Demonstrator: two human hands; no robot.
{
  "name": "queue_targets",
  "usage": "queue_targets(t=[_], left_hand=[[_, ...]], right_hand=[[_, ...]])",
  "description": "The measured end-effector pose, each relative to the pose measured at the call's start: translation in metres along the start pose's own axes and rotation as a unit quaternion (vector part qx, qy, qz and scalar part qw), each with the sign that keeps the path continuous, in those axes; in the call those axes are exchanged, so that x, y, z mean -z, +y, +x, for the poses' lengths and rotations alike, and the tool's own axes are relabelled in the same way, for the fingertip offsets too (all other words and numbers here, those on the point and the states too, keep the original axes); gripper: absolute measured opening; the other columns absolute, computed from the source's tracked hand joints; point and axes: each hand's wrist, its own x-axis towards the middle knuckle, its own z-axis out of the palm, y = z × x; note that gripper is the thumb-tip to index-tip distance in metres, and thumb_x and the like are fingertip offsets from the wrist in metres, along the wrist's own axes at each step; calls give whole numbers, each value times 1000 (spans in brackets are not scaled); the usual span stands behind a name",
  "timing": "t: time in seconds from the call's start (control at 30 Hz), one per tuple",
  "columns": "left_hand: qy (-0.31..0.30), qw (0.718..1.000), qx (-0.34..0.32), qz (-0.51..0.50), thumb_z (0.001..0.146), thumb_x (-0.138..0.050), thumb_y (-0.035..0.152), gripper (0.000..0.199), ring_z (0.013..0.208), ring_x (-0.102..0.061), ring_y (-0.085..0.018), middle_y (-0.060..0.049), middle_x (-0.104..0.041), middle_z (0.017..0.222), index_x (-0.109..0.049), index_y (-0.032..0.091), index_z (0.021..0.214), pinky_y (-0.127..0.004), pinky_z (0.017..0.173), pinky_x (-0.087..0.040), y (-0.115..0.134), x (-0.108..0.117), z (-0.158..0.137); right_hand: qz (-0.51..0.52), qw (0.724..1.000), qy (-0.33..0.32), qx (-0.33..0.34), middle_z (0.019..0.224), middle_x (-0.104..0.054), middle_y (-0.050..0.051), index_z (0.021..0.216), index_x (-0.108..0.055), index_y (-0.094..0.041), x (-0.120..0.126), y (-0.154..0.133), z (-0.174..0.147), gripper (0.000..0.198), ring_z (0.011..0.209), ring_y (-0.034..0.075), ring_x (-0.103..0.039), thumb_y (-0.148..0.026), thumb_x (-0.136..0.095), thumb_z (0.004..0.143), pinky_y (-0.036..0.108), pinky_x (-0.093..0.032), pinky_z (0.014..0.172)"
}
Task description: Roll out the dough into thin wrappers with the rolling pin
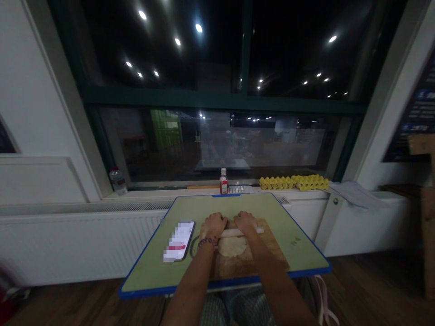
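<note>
A pale rolling pin point(232, 232) lies crosswise on a wooden board point(272, 256), its right end sticking out past my right wrist. My left hand point(215, 223) is closed over the pin's left part, with a beaded bracelet point(207, 243) on that wrist. Over the right part, my right hand point(246, 222) is closed too. The fingertips of both hands point away from me and are partly hidden. A flat, roughly round sheet of dough point(233, 248) rests on the board between my forearms, on the near side of the pin.
The board sits on a small green table point(146, 274) with a blue edge. A phone point(180, 242) with a lit screen lies left of the board. On the windowsill behind stand a red-labelled bottle point(223, 183), yellow egg trays point(292, 183) and a clear plastic bottle point(118, 181).
</note>
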Motion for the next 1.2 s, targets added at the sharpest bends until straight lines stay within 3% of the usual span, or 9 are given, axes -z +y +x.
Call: queue_targets(t=[1.2], left_hand=[[1,1000,-9,-1,90,-44,35,35,104,-67,-26,-12,-73,110,-73,19,100,-31,86,-47,-2,-3,3]], right_hand=[[-2,1000,1,3,117,-69,13,112,-69,-16,3,-1,-2,39,112,26,-61,-36,-42,93,33,-46,87]])
